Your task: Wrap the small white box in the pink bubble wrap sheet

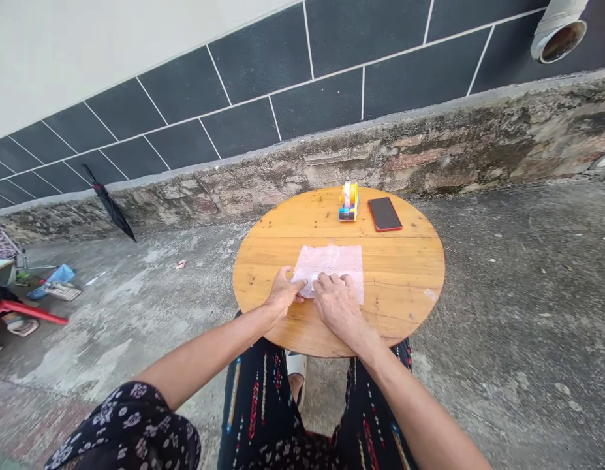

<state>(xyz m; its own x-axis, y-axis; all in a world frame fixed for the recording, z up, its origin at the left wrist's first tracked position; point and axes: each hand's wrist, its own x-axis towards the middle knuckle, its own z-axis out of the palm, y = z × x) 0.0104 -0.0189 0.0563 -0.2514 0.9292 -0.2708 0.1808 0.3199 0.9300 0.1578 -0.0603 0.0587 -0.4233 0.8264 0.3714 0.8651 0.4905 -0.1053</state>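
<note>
A pale pink sheet of bubble wrap (334,262) lies flat on the round wooden table (404,287). My left hand (283,292) rests at the sheet's near left corner, its fingers curled and pinching the edge. My right hand (337,301) lies on the sheet's near edge just beside it, fingers bent and pressing down on the wrap. The two hands almost touch. At the table's far side stand a yellow and blue tape dispenser (349,202) and a dark phone in a red case (384,214).
The table stands on rough concrete ground beside a low stone ledge (478,143) and a dark tiled wall. A folded black umbrella (109,203) leans at the left. Red plastic furniture (23,311) and clutter lie at far left. A pipe end (559,29) juts out top right.
</note>
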